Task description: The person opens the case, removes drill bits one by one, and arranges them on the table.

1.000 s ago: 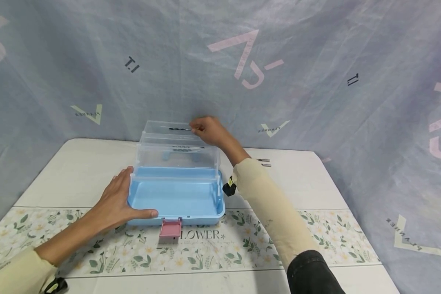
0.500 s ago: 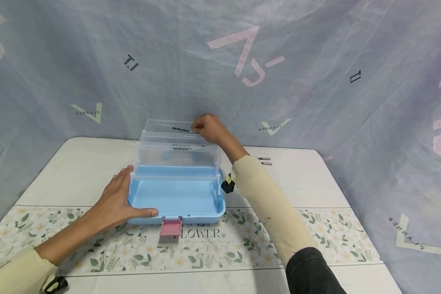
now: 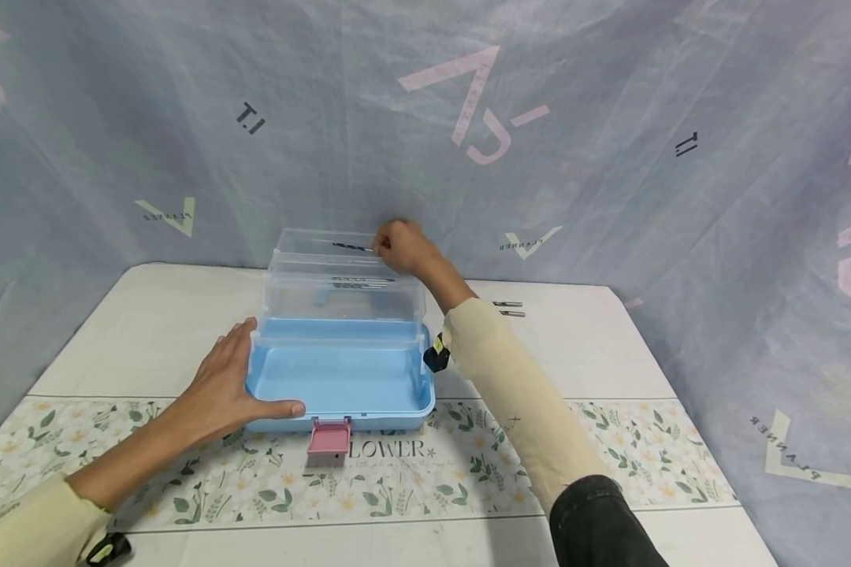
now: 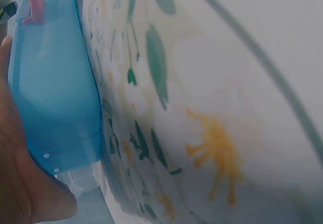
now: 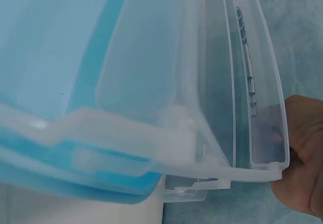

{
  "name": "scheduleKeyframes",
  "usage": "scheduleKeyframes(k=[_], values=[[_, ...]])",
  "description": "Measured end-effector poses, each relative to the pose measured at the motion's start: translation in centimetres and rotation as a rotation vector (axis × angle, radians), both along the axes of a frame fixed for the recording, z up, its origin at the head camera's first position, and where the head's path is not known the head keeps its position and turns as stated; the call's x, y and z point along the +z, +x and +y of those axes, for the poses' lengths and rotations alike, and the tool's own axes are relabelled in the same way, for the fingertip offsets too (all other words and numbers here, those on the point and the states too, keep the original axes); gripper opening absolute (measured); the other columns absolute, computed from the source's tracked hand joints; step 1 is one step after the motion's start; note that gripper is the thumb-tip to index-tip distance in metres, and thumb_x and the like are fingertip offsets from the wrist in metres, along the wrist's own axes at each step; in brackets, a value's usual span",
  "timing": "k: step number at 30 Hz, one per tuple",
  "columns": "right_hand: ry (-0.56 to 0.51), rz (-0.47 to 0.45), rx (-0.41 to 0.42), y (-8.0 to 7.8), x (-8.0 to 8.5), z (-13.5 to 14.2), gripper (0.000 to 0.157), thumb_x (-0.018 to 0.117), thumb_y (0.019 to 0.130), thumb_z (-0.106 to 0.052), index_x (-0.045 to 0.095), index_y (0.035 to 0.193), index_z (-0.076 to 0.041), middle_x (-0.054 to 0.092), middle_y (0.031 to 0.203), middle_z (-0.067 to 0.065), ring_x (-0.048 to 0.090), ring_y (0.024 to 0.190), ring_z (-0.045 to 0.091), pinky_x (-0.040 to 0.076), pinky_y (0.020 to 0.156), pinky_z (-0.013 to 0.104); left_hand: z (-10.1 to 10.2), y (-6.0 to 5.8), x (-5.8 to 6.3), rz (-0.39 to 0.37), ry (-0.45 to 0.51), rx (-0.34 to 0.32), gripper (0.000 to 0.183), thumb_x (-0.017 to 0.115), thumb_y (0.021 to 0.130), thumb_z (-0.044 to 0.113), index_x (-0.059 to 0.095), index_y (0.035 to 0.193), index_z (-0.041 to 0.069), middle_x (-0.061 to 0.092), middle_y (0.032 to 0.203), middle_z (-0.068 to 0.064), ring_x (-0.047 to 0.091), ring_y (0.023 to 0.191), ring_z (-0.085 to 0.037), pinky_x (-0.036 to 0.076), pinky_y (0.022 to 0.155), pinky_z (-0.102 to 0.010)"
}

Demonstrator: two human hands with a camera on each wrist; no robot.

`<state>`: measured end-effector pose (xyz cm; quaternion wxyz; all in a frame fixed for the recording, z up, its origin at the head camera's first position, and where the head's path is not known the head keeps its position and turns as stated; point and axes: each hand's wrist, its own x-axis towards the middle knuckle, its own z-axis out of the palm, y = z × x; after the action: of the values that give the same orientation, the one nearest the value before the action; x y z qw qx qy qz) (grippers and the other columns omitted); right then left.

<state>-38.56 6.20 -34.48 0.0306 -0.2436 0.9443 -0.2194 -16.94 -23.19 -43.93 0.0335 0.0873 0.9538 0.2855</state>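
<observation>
A light blue organizer box (image 3: 340, 374) stands with its clear stacked trays (image 3: 340, 299) raised at the back and its pink latch (image 3: 329, 438) hanging down in front. My left hand (image 3: 220, 386) rests along the box's left end, fingers straight and thumb across the front edge. At the right end of the top tray, my right hand (image 3: 404, 248) has curled fingers at the shank of a drill bit (image 3: 352, 246). In the right wrist view this drill bit (image 5: 245, 47) lies lengthwise in the tray; the fingertips are mostly hidden behind the cloudy wall.
Several drill bits (image 3: 362, 282) lie in the tray below. More bits (image 3: 512, 313) lie on the white table to the right, partly behind the right sleeve (image 3: 518, 394). A grey printed cloth (image 3: 291, 142) hangs close behind the box.
The drill bit and my right hand have shifted slightly right along the top tray, and the hand has moved a touch farther right since. My left hand and the box have stayed put.
</observation>
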Motion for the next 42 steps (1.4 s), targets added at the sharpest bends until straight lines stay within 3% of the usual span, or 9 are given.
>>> scheduleKeyframes(k=[6,11,25,30,42], values=[[-0.038,0.004,0.042,0.0,-0.2,0.4,0.031,0.055,0.12,-0.015,0.076,0.136,-0.001,0.077,0.125,0.016,0.063,0.098,0.021,0.056,0.099,0.037,0.1,0.0,0.0,-0.001,0.0,0.002,0.163,0.095,0.076,0.072,-0.007,0.18,-0.001,0.002,0.185,-0.038,0.006,0.169,-0.069,0.017,0.126,-0.09],[-0.113,0.031,0.081,0.0,-0.4,0.9,0.03,0.054,0.12,-0.014,0.075,0.131,0.003,0.073,0.113,0.019,0.055,0.089,0.02,0.049,0.092,0.035,0.1,-0.1,0.0,0.002,0.004,0.001,0.163,0.095,0.076,0.071,-0.007,0.18,-0.002,0.002,0.185,-0.039,0.006,0.169,-0.068,0.018,0.126,-0.09],[-0.253,0.033,0.118,0.3,0.1,3.1,0.027,0.058,0.118,-0.015,0.073,0.129,0.005,0.074,0.113,0.018,0.059,0.089,0.02,0.052,0.086,0.033,0.1,-0.1,-0.1,0.001,0.008,0.004,0.164,0.096,0.075,0.071,-0.007,0.18,-0.002,0.003,0.185,-0.04,0.006,0.169,-0.068,0.018,0.126,-0.09],[-0.27,0.025,0.143,0.5,0.5,4.4,0.027,0.058,0.118,-0.014,0.072,0.129,0.006,0.074,0.114,0.019,0.061,0.092,0.021,0.052,0.088,0.033,0.0,-0.1,-0.2,0.0,0.006,0.004,0.164,0.096,0.075,0.071,-0.007,0.18,-0.002,0.002,0.185,-0.039,0.006,0.169,-0.069,0.018,0.126,-0.09],[-0.263,-0.009,0.139,1.3,1.3,8.0,0.024,0.058,0.118,-0.017,0.073,0.124,0.002,0.064,0.098,0.008,0.049,0.082,0.018,0.044,0.082,0.033,0.0,-0.3,-0.1,0.013,0.0,0.002,0.165,0.096,0.075,0.072,-0.007,0.18,-0.002,0.003,0.185,-0.04,0.007,0.169,-0.067,0.017,0.127,-0.089]])
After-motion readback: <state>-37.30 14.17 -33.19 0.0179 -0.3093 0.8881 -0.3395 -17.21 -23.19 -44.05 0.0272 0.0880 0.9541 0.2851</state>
